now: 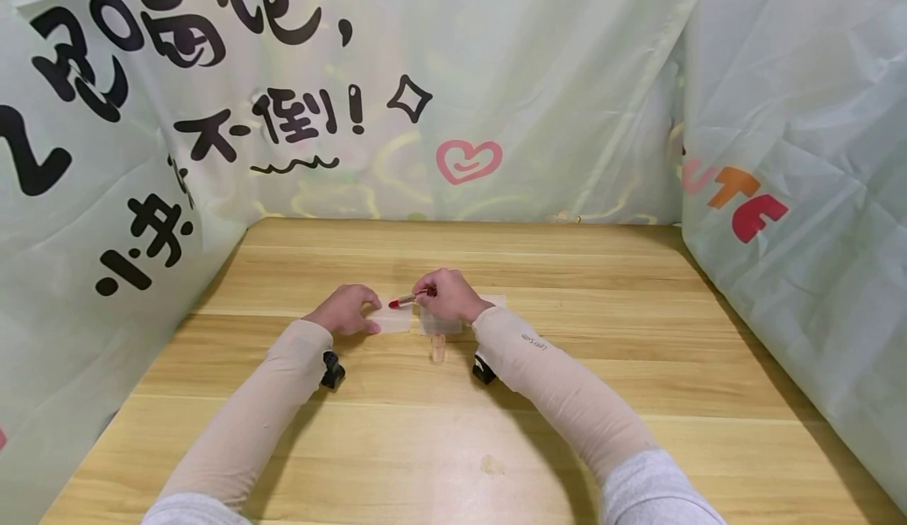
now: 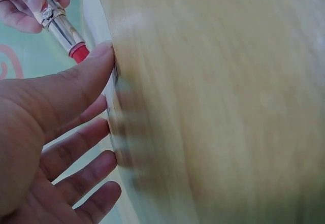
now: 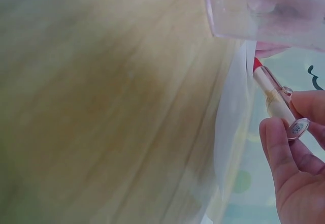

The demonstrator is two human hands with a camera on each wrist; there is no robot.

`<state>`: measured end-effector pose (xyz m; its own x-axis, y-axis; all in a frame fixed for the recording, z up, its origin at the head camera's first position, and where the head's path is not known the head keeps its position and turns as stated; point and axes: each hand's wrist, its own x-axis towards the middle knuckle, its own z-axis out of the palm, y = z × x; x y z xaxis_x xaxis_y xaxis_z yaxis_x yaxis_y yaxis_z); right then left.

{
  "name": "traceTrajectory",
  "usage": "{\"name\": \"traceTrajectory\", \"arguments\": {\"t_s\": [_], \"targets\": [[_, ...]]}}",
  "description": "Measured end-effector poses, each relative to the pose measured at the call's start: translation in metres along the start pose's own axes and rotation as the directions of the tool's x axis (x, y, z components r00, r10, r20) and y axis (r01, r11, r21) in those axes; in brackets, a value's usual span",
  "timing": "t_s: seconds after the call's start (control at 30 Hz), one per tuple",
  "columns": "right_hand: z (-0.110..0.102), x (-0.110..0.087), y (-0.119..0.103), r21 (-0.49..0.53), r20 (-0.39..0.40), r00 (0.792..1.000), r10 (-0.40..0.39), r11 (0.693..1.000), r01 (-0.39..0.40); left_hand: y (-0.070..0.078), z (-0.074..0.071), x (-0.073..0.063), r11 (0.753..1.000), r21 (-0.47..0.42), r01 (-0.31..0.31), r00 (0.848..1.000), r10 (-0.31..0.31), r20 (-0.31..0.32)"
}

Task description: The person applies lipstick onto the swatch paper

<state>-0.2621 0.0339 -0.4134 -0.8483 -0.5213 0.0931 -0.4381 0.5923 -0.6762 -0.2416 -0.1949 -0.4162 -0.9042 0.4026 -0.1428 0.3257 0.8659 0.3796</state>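
My right hand (image 1: 448, 295) pinches a lipstick (image 1: 405, 301) by its metallic base, fingers and thumb around the tube. Its red tip points left and down, close over a white slip of paper (image 1: 393, 320). At that paper's left end, my left hand (image 1: 349, 311) rests with thumb and fingers spread, fingertips at the table surface. The left wrist view shows the red tip (image 2: 79, 53) just beyond the left thumb. A second pale sheet (image 1: 441, 324) lies beneath the right hand, partly hidden by it. Nearer to me stands a clear lipstick cap (image 1: 438, 349).
The wooden table (image 1: 638, 367) runs back to a printed fabric curtain (image 1: 553, 100), which also closes off the left and right sides. Small black wrist cameras (image 1: 333, 371) hang under both sleeves.
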Motion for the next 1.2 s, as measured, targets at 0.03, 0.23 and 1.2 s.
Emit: {"name": "traceTrajectory", "arguments": {"t_s": [0.03,0.23,1.2], "targets": [[0.0000,-0.0002,-0.0001,0.002,0.003,1.000,0.003,1.000,-0.003,0.0000,0.0000,0.0000,1.000,0.000,0.002,1.000,-0.002,0.002],[-0.0001,-0.0009,-0.0004,0.008,0.003,1.000,0.000,1.000,0.000,0.0001,-0.0002,0.0004,1.000,-0.006,0.012,1.000,-0.012,0.007],[-0.0039,-0.0066,-0.0070,0.031,0.061,0.998,0.022,0.999,-0.023,0.0003,-0.0008,-0.0013,1.000,-0.015,-0.003,1.000,0.003,-0.002]]}}
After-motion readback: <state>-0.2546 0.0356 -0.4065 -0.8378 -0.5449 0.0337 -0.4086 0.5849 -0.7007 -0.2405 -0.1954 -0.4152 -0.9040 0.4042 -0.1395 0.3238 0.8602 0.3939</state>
